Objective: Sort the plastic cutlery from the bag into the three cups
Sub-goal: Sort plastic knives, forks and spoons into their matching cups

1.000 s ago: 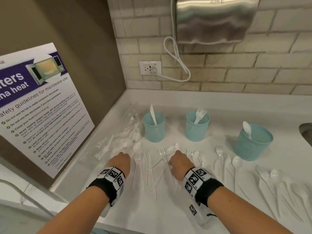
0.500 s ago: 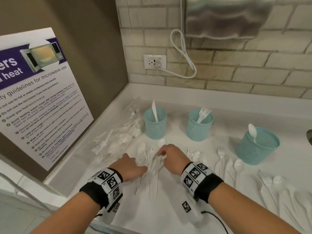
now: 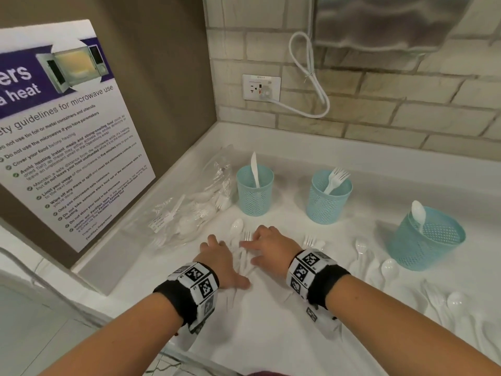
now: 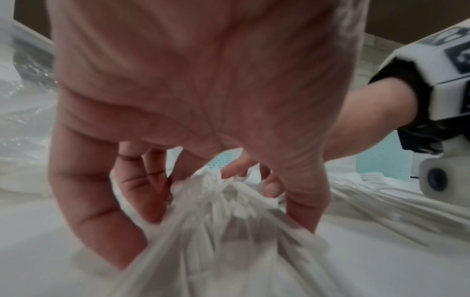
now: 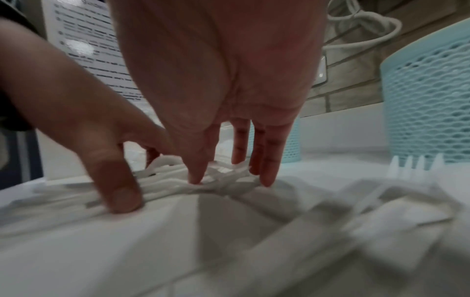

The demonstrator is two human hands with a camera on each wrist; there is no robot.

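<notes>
Three light blue mesh cups stand in a row: the left cup holds a knife, the middle cup holds forks, the right cup holds a spoon. The clear bag lies left of them with cutlery inside. In front of the left cup, a bunch of white cutlery lies between my hands. My left hand cups it, fingers and thumb curled round the bunch. My right hand presses straight fingertips against it from the right.
Loose forks and spoons lie scattered across the white counter to the right. A microwave poster leans on the left wall. A socket and white cord sit on the brick wall behind.
Both hands have moved toward each other and raked the spread cutlery between them into one tight bunch. The view has shifted closer and to the left.
</notes>
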